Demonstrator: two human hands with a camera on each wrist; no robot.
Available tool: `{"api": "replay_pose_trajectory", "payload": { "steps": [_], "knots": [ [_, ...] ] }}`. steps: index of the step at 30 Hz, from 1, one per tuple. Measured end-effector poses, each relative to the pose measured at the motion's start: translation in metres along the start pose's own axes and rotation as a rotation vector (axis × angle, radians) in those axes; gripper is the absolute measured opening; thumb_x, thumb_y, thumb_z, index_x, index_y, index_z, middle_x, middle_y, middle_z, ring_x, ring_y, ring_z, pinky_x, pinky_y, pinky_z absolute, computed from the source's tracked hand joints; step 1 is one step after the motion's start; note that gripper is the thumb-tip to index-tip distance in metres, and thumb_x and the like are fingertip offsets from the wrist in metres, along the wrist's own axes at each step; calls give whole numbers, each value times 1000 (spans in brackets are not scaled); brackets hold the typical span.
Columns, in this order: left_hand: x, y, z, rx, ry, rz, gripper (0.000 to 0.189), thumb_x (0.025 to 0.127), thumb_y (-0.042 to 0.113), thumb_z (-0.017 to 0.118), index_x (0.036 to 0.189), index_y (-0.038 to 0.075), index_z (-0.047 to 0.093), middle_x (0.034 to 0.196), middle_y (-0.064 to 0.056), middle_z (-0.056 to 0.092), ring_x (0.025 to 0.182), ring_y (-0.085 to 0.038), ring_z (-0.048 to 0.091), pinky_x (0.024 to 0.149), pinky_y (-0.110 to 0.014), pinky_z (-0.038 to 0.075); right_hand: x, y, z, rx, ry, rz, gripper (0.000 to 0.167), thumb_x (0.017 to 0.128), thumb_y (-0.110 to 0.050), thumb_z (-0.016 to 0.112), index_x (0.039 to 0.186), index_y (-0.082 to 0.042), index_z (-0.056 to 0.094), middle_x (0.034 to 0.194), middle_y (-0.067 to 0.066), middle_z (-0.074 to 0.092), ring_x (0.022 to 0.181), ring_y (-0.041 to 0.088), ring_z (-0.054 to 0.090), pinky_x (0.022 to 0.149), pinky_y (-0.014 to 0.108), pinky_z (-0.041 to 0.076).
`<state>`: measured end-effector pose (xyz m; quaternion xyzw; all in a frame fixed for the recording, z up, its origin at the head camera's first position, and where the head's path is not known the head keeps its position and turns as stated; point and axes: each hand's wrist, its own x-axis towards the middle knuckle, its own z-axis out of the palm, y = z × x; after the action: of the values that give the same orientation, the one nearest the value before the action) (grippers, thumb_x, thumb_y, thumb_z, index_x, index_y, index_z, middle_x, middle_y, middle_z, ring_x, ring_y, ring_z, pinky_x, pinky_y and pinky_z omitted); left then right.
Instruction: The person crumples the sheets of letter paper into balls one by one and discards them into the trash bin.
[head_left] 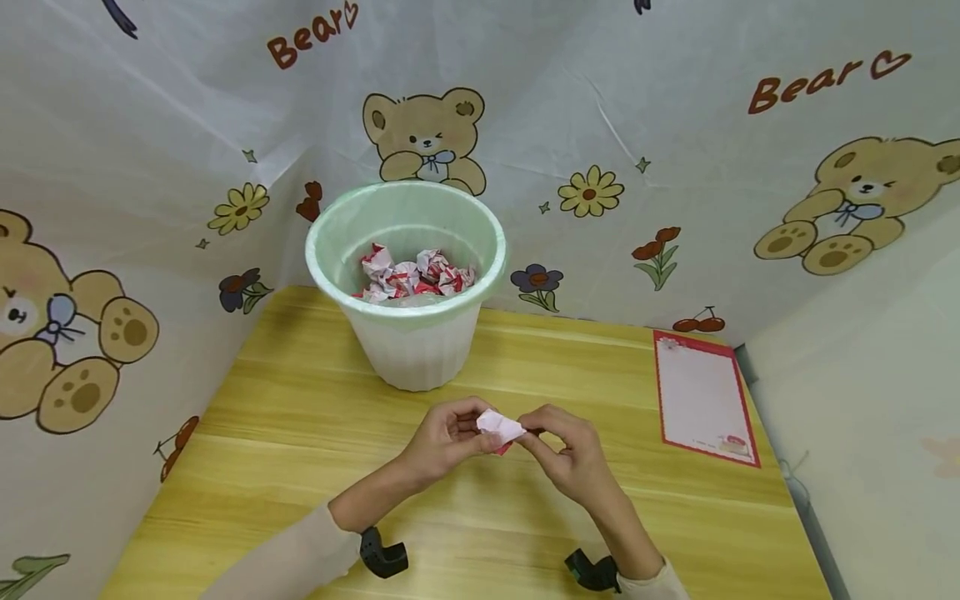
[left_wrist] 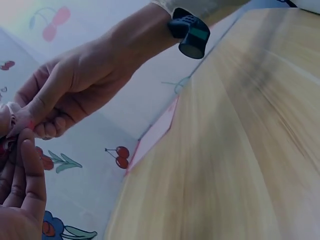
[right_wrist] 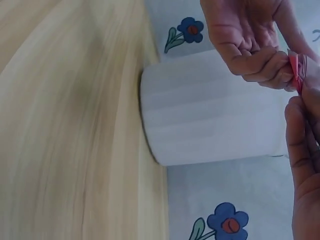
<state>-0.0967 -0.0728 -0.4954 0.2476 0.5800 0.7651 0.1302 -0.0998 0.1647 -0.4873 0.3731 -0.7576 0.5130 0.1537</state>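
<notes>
A small crumpled piece of paper (head_left: 501,426), pale pink with some red on its underside, is held between both hands above the table. My left hand (head_left: 448,440) grips its left side between thumb and curled fingers. On the other side, my right hand (head_left: 567,454) pinches the right tip with thumb and forefinger. In the right wrist view, a red edge of the paper (right_wrist: 296,72) shows between the two hands. The left wrist view catches the paper (left_wrist: 21,121) only in part, with fingers covering the rest.
Beyond the hands stands a pale green and white bin (head_left: 420,350) with several crumpled red and white paper balls (head_left: 412,275) inside. A flat red-bordered sheet (head_left: 707,400) lies at the right edge of the wooden table (head_left: 300,433). Bear-print cloth (head_left: 525,100) hangs behind.
</notes>
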Motion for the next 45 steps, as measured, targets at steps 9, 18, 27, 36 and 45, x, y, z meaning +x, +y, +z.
{"api": "replay_pose_trajectory", "payload": {
  "steps": [9, 18, 27, 36, 45],
  "knots": [
    [1, 16, 4, 192, 77, 116, 14, 97, 3, 79, 108, 0, 71, 98, -19, 73, 82, -6, 73, 74, -30, 67, 6, -11, 4, 255, 12, 98, 30, 90, 16, 68, 111, -5, 73, 93, 11, 75, 79, 11, 69, 73, 26, 63],
    [-5, 12, 1, 366, 79, 190, 15, 94, 4, 83, 104, 11, 74, 96, -12, 77, 85, -3, 70, 75, -31, 66, 8, -17, 9, 305, -70, 257, 23, 99, 11, 65, 106, -10, 71, 86, 7, 68, 73, 8, 60, 61, 27, 56],
    [-6, 8, 4, 424, 78, 225, 14, 94, 9, 84, 103, 13, 74, 96, -8, 79, 83, -1, 68, 71, -30, 65, -2, -12, 11, 321, -31, 223, 26, 98, 15, 64, 109, -7, 71, 89, 9, 69, 72, 6, 60, 59, 26, 57],
    [-4, 6, 1, 401, 38, 245, 8, 101, 4, 74, 100, 12, 70, 88, -8, 77, 77, -7, 70, 68, -29, 64, -5, -6, 16, 406, -35, 236, 21, 99, 16, 61, 108, -1, 69, 87, 17, 66, 69, 16, 58, 51, 34, 53],
    [-7, 4, -3, 373, 54, 221, 11, 101, 4, 74, 96, 13, 69, 85, -8, 76, 74, -12, 68, 69, -28, 62, -5, -1, 22, 432, -57, 257, 21, 101, 14, 60, 111, -2, 68, 92, 14, 67, 70, 22, 59, 54, 39, 54]
  ]
}}
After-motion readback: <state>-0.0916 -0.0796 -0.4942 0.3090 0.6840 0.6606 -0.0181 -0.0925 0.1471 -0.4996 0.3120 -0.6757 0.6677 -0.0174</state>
